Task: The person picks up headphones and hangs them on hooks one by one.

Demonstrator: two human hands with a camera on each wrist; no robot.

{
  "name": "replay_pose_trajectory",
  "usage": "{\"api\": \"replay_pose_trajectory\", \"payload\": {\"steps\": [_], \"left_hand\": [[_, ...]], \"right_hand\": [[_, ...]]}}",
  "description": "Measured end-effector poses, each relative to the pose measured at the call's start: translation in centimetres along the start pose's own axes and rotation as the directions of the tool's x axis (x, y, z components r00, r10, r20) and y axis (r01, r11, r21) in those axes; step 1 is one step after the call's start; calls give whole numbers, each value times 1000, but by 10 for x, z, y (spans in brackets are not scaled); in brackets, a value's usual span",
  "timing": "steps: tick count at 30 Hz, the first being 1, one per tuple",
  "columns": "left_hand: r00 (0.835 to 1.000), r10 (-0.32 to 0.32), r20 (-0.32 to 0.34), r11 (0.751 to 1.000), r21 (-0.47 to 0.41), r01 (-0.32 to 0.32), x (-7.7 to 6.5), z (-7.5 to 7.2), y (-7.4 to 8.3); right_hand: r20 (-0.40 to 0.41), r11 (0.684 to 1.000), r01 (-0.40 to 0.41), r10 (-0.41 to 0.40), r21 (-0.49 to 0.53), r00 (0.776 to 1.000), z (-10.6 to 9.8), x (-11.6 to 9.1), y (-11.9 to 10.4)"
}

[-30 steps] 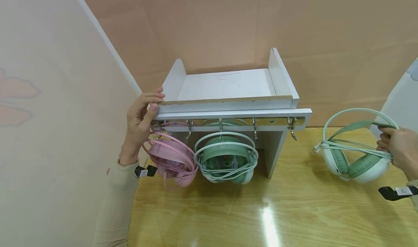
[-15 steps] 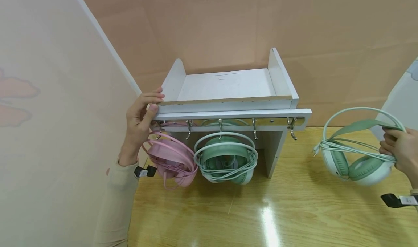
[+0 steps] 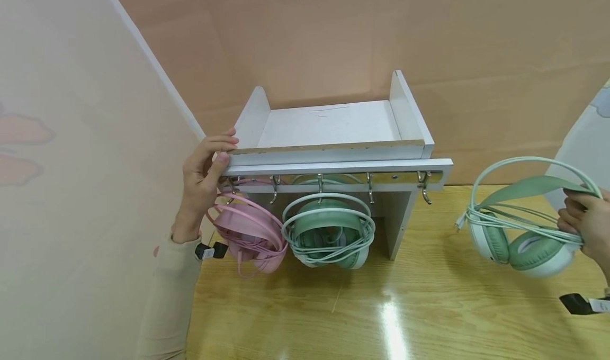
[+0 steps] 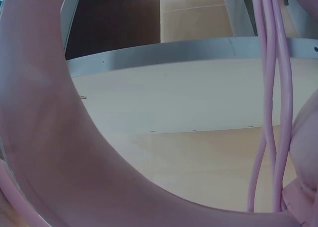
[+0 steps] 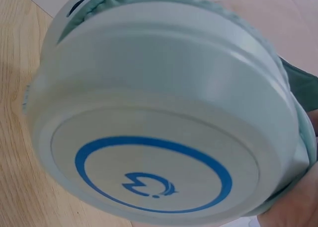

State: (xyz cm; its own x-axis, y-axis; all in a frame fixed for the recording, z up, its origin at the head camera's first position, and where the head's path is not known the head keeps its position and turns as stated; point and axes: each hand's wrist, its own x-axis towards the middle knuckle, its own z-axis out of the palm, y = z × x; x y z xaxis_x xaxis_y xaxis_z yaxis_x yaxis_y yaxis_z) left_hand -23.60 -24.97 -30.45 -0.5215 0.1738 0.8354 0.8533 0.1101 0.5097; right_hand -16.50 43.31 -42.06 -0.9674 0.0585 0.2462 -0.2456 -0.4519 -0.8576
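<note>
In the head view, my left hand (image 3: 200,177) grips the left front corner of a white shelf (image 3: 329,124), thumb on its front. My right hand (image 3: 593,225), partly cut off by the right edge, holds green headphones (image 3: 538,254) by the band and the looped cable. They hang above the floor; the right wrist view shows an ear cup (image 5: 164,108) with a blue ring. Pink headphones (image 3: 252,219) hang at the leftmost hook, below my left hand. Another green pair (image 3: 329,219) hangs from the middle hook (image 3: 320,185). The left wrist view shows the pink headband (image 4: 64,137) close up.
A hook rail (image 3: 338,167) runs along the shelf's front; its right-hand hooks (image 3: 424,185) carry nothing. A pale wall (image 3: 86,164) stands close on the left, a brown backing (image 3: 333,32) behind. Below lies a wood-patterned floor (image 3: 362,312).
My right hand has moved slightly right and down, with the green headphones tilting a little in it. My left hand stays on the shelf corner. The hung headphones have not moved.
</note>
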Motion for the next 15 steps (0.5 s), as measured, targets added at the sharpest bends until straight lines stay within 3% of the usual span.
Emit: {"api": "replay_pose_trajectory", "payload": {"steps": [6, 15], "left_hand": [[1000, -1, -3, 1000, -3, 1, 0, 0, 0], [1000, 4, -6, 1000, -8, -4, 0, 1, 0]], "right_hand": [[-30, 993, 57, -61, -100, 998, 4, -6, -1], [-59, 993, 74, -80, -88, 995, 7, -14, 0]]}}
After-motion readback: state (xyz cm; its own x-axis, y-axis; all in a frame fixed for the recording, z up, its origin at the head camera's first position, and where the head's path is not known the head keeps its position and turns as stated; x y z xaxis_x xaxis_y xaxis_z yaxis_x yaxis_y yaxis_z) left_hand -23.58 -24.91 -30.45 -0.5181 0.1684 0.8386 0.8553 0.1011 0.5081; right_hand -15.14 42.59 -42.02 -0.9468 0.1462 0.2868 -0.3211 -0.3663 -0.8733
